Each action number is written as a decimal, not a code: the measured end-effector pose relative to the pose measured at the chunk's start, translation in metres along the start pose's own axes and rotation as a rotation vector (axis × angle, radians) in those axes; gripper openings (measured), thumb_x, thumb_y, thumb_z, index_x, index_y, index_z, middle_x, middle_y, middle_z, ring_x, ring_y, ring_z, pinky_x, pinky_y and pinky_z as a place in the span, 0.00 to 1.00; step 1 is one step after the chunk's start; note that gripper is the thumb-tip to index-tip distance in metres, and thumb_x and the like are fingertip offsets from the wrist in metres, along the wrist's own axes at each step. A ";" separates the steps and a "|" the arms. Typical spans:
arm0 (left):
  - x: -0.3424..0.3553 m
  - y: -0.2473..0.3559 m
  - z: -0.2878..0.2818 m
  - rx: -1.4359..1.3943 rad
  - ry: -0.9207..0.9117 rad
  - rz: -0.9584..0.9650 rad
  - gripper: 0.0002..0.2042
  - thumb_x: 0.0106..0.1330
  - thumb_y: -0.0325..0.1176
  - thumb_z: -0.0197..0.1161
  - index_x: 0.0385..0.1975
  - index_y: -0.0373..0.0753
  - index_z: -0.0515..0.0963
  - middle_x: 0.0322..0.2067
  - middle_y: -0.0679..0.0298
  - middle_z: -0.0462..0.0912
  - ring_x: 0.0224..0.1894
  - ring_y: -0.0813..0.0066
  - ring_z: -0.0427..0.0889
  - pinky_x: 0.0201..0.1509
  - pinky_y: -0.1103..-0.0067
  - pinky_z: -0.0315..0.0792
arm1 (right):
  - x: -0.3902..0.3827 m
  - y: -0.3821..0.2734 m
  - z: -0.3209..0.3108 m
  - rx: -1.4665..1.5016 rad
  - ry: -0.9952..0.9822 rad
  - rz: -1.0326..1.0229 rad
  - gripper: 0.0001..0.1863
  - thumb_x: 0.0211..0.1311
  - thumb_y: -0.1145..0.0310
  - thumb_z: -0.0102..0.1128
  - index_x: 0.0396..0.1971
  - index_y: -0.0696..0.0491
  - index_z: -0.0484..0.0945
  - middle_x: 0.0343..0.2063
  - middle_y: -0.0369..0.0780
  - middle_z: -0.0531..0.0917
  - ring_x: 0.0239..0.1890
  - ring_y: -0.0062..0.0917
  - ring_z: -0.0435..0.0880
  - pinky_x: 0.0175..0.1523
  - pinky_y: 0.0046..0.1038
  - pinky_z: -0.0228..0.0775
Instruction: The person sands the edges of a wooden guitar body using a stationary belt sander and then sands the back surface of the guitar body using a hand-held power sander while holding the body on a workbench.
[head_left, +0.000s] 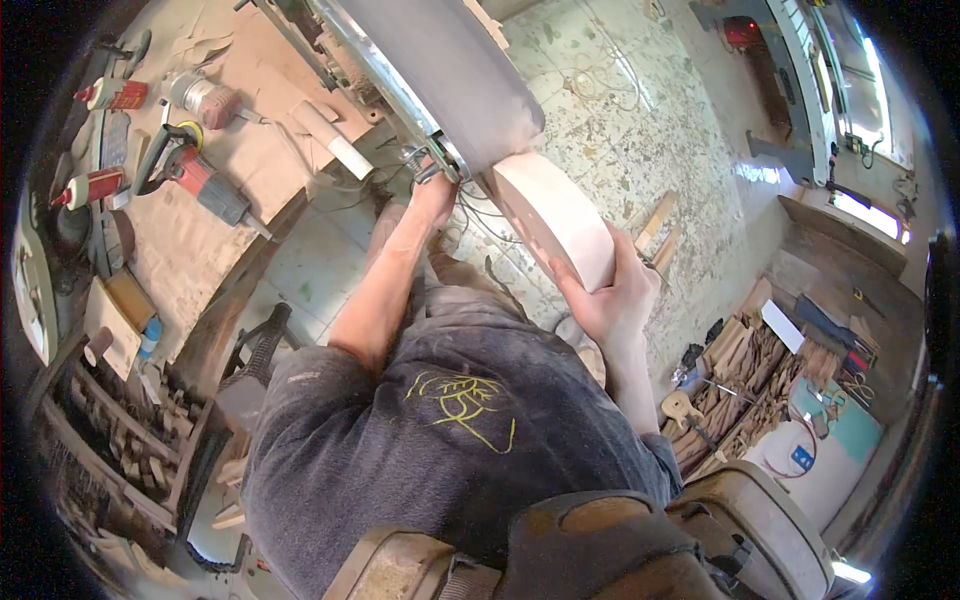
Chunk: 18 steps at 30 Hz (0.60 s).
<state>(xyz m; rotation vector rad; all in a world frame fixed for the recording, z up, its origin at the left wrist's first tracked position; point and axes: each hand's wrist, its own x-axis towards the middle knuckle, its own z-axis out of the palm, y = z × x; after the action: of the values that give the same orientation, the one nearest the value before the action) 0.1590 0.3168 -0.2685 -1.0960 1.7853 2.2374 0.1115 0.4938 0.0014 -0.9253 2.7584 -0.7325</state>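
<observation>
A thick, pale, rounded wooden block (550, 215) is pressed edge-on against the dark belt of a large belt sander (440, 70). My right hand (612, 295) grips the block's lower right side from below. My left hand (432, 195) reaches up under the sander's metal edge beside the block, fingers curled there; what it grips is hidden. My grey shirt and both bare forearms fill the middle of the view.
A dusty workbench (190, 250) at left carries an angle grinder (195, 175), a second power tool (205, 98) and glue bottles (95, 185). A rack of wood offcuts (120, 440) stands lower left. Stacked wood scraps (745, 385) lie at right on the paint-flecked floor (640, 130).
</observation>
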 end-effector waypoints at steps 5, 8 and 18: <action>0.019 -0.023 0.011 -0.857 -0.044 0.046 0.23 0.70 0.34 0.58 0.63 0.38 0.67 0.60 0.62 0.73 0.61 0.69 0.72 0.66 0.74 0.65 | 0.007 0.012 0.014 -0.017 -0.034 0.016 0.30 0.45 0.62 0.75 0.49 0.57 0.77 0.30 0.49 0.86 0.33 0.37 0.88 0.38 0.32 0.79; 0.036 -0.056 0.010 -0.878 -0.040 0.054 0.24 0.70 0.38 0.59 0.64 0.38 0.67 0.59 0.62 0.73 0.61 0.70 0.71 0.66 0.75 0.65 | 0.012 0.019 0.027 0.002 -0.024 -0.018 0.29 0.46 0.60 0.74 0.50 0.54 0.76 0.28 0.49 0.86 0.31 0.41 0.88 0.37 0.35 0.79; 0.074 -0.108 0.011 -1.016 -0.051 0.066 0.19 0.71 0.52 0.52 0.44 0.42 0.72 0.34 0.63 0.78 0.34 0.66 0.80 0.39 0.66 0.79 | 0.042 0.010 0.061 -0.130 -0.168 0.057 0.33 0.47 0.53 0.72 0.48 0.62 0.78 0.29 0.54 0.85 0.34 0.44 0.87 0.41 0.37 0.79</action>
<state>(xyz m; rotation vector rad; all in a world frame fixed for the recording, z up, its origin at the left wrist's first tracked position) 0.1498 0.3348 -0.3985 -1.0244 0.5699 3.2354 0.0893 0.4510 -0.0562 -0.8830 2.6964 -0.4490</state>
